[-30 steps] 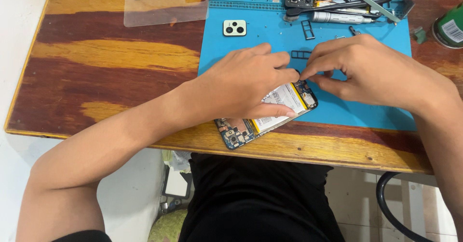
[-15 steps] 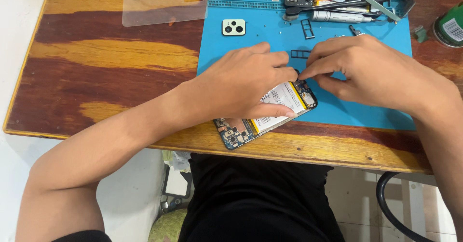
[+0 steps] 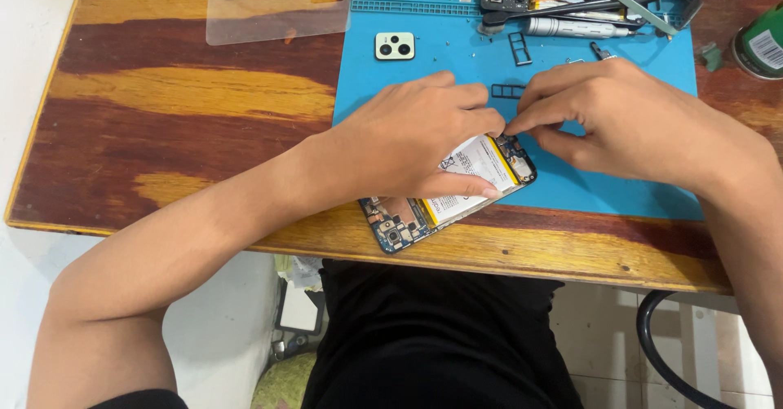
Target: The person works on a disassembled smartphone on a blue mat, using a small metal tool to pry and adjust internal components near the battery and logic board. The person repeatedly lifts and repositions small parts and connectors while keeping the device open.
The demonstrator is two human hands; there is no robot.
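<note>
Two hands meet over an opened phone [image 3: 453, 193] lying half on the blue work mat [image 3: 620, 181], half on the wooden table [image 3: 188, 99]. From the head camera: the left hand [image 3: 408, 144] lies flat across the phone, thumb pressing along its white battery [image 3: 473, 172], pinning it down. The right hand [image 3: 636, 123] is curled, fingertips pinched together at the phone's top corner; whether anything sits between them, I cannot tell. Above, a pale camera cover [image 3: 395, 45] rests on the mat near a heap of tools [image 3: 571, 5].
</note>
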